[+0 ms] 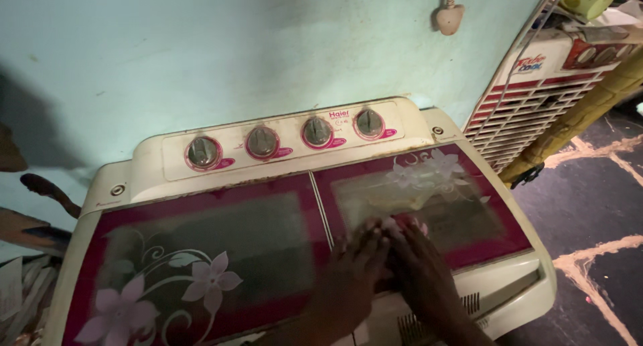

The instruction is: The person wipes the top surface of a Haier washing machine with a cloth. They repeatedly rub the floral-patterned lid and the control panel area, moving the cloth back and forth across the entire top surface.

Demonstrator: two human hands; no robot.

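A twin-tub washing machine [140, 168] with a cream body and two dark pink see-through lids fills the view. Both my hands rest on the right lid [482, 219], near its front left corner. My left hand [355, 272] lies flat by the seam between the lids. My right hand [418, 265] is beside it, fingers stretched over a small pinkish-white thing [405, 222] that I cannot make out. Several round knobs [261, 142] sit on the rear panel. The left lid [201, 259] with flower print is shut.
A pale green wall [234, 44] stands right behind the machine, with a plug [449, 14] hanging on it. A white air cooler [536, 98] stands at the right. Dark floor with pale lines [589, 212] lies to the right. Clutter sits at the far left [27, 219].
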